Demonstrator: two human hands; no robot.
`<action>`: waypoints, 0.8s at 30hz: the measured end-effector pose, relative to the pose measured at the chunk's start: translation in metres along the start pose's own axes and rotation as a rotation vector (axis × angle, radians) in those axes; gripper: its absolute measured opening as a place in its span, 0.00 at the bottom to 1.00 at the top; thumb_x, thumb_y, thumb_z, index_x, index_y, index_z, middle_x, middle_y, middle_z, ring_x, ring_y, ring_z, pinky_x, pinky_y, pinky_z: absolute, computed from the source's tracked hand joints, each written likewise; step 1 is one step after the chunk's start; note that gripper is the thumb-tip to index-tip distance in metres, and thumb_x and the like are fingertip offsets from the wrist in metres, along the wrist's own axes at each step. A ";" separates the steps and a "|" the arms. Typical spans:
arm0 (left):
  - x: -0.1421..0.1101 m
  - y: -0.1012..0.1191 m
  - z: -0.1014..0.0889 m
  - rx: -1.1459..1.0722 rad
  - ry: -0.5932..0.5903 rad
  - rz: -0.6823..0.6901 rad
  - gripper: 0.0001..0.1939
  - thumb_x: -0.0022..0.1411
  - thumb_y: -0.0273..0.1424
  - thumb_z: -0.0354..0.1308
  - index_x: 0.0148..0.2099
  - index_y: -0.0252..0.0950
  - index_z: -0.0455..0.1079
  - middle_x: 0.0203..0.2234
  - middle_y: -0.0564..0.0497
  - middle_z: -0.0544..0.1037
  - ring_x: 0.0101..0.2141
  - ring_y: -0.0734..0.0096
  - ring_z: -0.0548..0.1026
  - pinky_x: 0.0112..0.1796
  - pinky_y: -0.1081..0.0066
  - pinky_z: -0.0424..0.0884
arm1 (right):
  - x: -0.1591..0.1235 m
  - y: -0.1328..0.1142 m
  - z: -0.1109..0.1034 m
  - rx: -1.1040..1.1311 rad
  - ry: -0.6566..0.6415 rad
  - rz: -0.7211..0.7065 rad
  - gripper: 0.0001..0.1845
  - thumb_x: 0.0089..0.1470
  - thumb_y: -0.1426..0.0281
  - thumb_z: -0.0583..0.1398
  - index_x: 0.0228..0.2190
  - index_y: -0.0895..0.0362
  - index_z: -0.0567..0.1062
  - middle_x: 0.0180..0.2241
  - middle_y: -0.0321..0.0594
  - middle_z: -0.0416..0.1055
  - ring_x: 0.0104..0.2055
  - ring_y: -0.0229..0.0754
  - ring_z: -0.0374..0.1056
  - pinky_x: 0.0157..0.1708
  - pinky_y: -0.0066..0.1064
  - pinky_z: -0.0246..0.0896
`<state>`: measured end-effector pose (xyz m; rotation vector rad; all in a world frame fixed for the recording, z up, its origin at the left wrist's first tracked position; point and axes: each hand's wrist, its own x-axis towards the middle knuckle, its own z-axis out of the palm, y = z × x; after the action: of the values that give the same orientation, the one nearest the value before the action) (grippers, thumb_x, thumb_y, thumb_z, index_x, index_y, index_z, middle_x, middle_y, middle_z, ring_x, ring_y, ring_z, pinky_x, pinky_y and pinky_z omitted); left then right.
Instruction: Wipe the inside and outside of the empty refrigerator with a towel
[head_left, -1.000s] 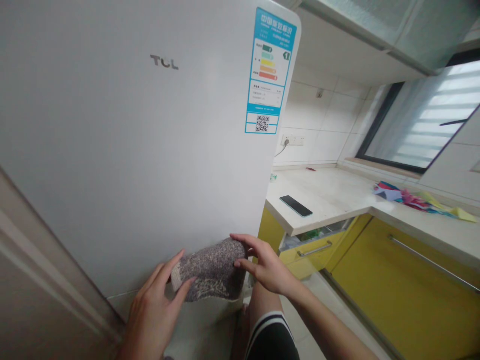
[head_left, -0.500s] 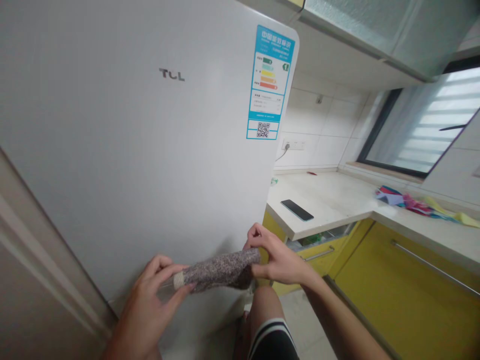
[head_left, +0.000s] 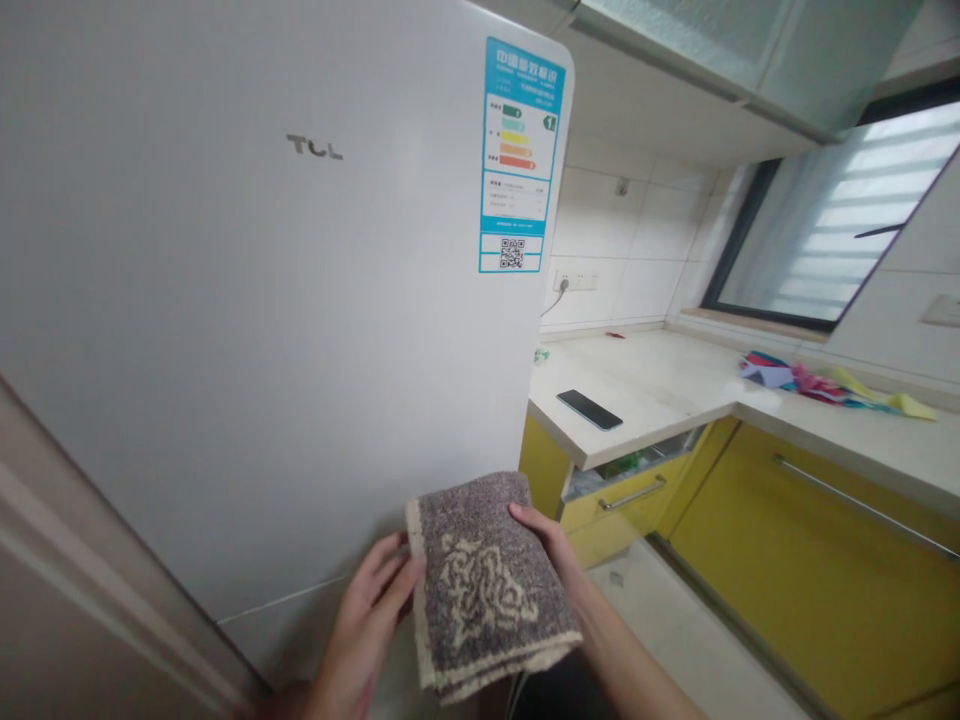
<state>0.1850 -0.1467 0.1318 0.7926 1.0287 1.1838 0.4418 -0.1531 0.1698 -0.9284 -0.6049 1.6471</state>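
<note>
A folded grey-brown towel with a beige pattern lies spread flat between my hands, low in the view, in front of the white fridge door. My left hand holds the towel's left edge, its fingers curled against the cloth. On the other side my right hand supports the towel, mostly hidden under it, with the thumb pressed on the upper right corner.
A blue energy label sticks to the fridge's top right. To the right runs a pale countertop with a dark phone and coloured cloths, over yellow cabinets with a drawer ajar. A window sits behind.
The towel was rolled into a narrow bundle pinched at both ends; now it is opened out flat with its patterned face up, and both hands sit lower and closer to me.
</note>
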 end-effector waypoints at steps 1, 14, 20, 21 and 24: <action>0.008 0.004 -0.009 0.135 0.074 0.142 0.39 0.47 0.50 0.83 0.57 0.39 0.79 0.52 0.38 0.87 0.56 0.40 0.83 0.63 0.48 0.76 | -0.008 -0.004 -0.006 0.026 0.070 -0.011 0.33 0.41 0.49 0.78 0.41 0.58 0.83 0.35 0.49 0.84 0.43 0.58 0.83 0.50 0.48 0.80; 0.123 -0.009 -0.152 1.089 0.826 1.038 0.53 0.68 0.45 0.64 0.82 0.27 0.44 0.81 0.18 0.39 0.79 0.19 0.37 0.72 0.23 0.42 | 0.095 -0.167 0.066 -1.470 0.376 -1.513 0.37 0.50 0.46 0.71 0.59 0.43 0.84 0.78 0.40 0.55 0.83 0.74 0.35 0.78 0.70 0.30; 0.131 -0.012 -0.158 0.968 0.849 0.978 0.52 0.64 0.50 0.63 0.80 0.29 0.51 0.79 0.17 0.45 0.78 0.13 0.41 0.68 0.18 0.42 | 0.148 -0.034 0.008 -1.581 -0.092 -0.960 0.37 0.44 0.50 0.79 0.57 0.26 0.83 0.72 0.32 0.70 0.79 0.71 0.49 0.78 0.66 0.24; 0.129 -0.010 -0.159 0.964 0.841 0.976 0.51 0.64 0.50 0.63 0.79 0.29 0.53 0.79 0.17 0.47 0.78 0.13 0.41 0.69 0.19 0.43 | 0.146 -0.008 -0.012 -1.576 -0.258 -0.816 0.32 0.48 0.52 0.77 0.55 0.24 0.83 0.70 0.29 0.73 0.77 0.67 0.55 0.79 0.63 0.29; 0.120 -0.009 -0.167 0.991 0.805 1.000 0.46 0.66 0.49 0.62 0.77 0.29 0.57 0.76 0.17 0.54 0.78 0.17 0.46 0.71 0.24 0.47 | 0.132 0.038 -0.060 -1.476 -0.614 -0.505 0.20 0.65 0.61 0.66 0.54 0.25 0.85 0.67 0.24 0.75 0.73 0.55 0.66 0.78 0.54 0.43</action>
<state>0.0389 -0.0353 0.0387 1.8128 2.0771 1.9178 0.4571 -0.0408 0.0715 -1.0464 -2.4156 0.7904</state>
